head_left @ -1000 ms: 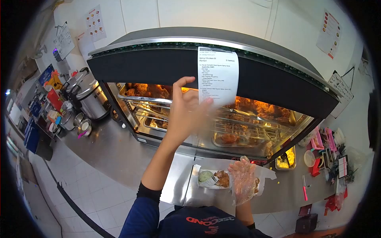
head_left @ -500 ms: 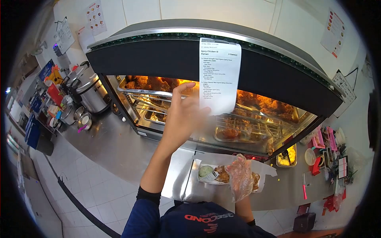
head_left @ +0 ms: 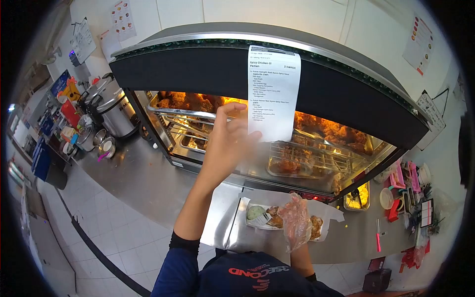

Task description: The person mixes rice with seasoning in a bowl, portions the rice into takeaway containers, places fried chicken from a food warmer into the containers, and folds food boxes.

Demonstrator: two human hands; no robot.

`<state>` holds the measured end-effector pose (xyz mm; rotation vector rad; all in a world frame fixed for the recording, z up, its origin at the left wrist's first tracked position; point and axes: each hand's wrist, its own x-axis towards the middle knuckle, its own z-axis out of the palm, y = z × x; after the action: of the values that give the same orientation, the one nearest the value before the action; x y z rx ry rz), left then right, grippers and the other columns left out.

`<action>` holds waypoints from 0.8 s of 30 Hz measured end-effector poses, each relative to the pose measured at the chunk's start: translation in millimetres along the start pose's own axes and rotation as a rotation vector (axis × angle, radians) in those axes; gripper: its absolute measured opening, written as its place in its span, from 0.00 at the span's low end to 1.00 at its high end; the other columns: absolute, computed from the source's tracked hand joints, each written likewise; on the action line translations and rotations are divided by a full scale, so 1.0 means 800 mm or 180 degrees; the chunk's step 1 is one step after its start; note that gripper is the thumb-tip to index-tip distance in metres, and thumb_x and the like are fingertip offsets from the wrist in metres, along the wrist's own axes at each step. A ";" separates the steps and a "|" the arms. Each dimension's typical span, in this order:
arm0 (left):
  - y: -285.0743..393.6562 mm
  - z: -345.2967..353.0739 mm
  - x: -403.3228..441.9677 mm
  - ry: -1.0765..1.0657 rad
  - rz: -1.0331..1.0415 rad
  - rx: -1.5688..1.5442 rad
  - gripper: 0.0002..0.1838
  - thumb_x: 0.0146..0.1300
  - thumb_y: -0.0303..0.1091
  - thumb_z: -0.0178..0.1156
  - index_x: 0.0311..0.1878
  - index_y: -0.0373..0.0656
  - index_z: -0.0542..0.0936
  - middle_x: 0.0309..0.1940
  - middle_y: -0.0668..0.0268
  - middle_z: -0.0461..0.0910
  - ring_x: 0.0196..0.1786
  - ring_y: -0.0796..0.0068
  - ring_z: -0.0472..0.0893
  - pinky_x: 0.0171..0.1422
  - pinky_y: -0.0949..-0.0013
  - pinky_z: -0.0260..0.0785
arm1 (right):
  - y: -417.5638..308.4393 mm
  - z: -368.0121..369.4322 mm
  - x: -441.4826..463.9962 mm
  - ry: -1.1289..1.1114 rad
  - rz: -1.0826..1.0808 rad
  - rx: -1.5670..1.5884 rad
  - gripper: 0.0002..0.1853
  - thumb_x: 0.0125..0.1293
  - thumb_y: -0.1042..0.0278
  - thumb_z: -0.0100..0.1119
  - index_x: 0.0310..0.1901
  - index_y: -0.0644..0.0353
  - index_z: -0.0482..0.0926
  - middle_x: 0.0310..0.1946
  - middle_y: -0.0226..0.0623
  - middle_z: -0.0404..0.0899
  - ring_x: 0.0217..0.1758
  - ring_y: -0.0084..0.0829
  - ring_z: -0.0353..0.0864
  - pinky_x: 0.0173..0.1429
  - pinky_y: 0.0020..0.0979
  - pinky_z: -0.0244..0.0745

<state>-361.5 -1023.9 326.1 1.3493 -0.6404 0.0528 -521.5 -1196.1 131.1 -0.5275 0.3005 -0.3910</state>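
My left hand (head_left: 230,143) is raised before the glass of a food warmer (head_left: 193,74). Its index finger and thumb are apart with nothing between them, and the other fingers are blurred. The thumb tip overlaps the lower left edge of a printed order slip (head_left: 273,94) hanging on the warmer's dark front. My right hand (head_left: 296,222), inside a clear plastic glove, is low over a white paper food box (head_left: 251,222). In the box lie a pale green rounded mound (head_left: 256,213) and browned chicken pieces (head_left: 316,226). What the gloved fingers hold, if anything, is hidden.
Fried chicken (head_left: 188,102) fills trays inside the warmer. A metal pan of yellow food (head_left: 363,194) stands at its right, near a pink-handled knife (head_left: 378,240). On the left are a large steel cooker (head_left: 116,114) and several bowls (head_left: 106,146) on the steel counter (head_left: 123,175).
The gloved right hand has shifted slightly left over the box. My left hand stays almost where it was by the slip. The whole view has moved a little.
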 end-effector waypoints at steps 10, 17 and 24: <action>0.005 0.002 -0.002 -0.0060 0.0016 0.0139 0.25 0.60 0.19 0.59 0.58 0.37 0.61 0.39 0.55 0.80 0.42 0.76 0.81 0.45 0.76 0.74 | 0.007 -0.025 0.009 0.0164 0.0012 -0.0166 0.18 0.72 0.52 0.47 0.47 0.58 0.76 0.30 0.34 0.78 0.33 0.32 0.78 0.41 0.36 0.76; 0.007 0.004 -0.002 -0.0015 0.0014 0.0321 0.25 0.59 0.19 0.60 0.58 0.36 0.62 0.39 0.57 0.79 0.42 0.78 0.80 0.46 0.78 0.73 | 0.004 -0.020 0.004 -0.0022 0.0113 -0.0240 0.18 0.72 0.52 0.47 0.46 0.58 0.76 0.30 0.33 0.78 0.33 0.31 0.78 0.40 0.36 0.76; 0.005 0.005 -0.003 0.0014 0.0036 0.0416 0.24 0.59 0.19 0.60 0.57 0.36 0.63 0.40 0.58 0.78 0.41 0.79 0.79 0.46 0.79 0.72 | 0.005 -0.024 0.003 -0.0034 0.0158 -0.0218 0.18 0.71 0.52 0.47 0.47 0.59 0.75 0.31 0.34 0.78 0.34 0.31 0.79 0.39 0.36 0.77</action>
<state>-366.6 -1026.1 329.3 1.4711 -0.6499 0.1084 -525.3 -1202.2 112.6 -0.5879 0.3170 -0.3307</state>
